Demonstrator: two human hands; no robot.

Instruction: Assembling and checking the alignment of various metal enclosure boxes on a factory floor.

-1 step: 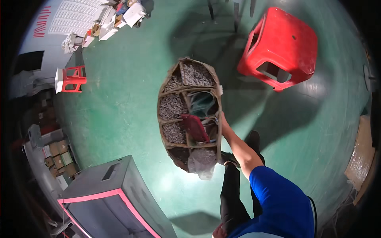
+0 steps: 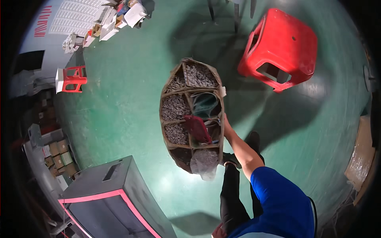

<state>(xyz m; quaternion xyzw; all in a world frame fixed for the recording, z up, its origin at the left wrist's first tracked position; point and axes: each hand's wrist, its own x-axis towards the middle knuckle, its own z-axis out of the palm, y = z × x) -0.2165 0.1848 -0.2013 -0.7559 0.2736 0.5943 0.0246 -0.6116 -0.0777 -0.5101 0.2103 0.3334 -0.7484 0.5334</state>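
A brown divided box (image 2: 162,119) is at mid-view, its compartments holding many small grey pieces (image 2: 175,108). A dark red flat item (image 2: 197,129) lies across its middle dividers, beside a compartment with greenish clear plastic (image 2: 204,104). Crumpled clear plastic (image 2: 204,162) covers the near right compartment. From the right, my right hand (image 2: 227,126) is closed on the box's side edge; its fingers are mostly hidden. What bears the box's weight is not visible. My left hand (image 2: 219,231) hangs beside my dark-trousered leg, cut by the lower edge, its fingers unclear.
A large red plastic stool (image 2: 291,43) stands beyond the box on the right. A grey cabinet with a pink-edged front (image 2: 103,178) is at the lower left. A smaller red stool (image 2: 74,78) and cartons (image 2: 59,156) line the left side. The floor (image 2: 127,99) is green.
The box and my right hand have shifted slightly to the right together. The hold on the edge looks the same.
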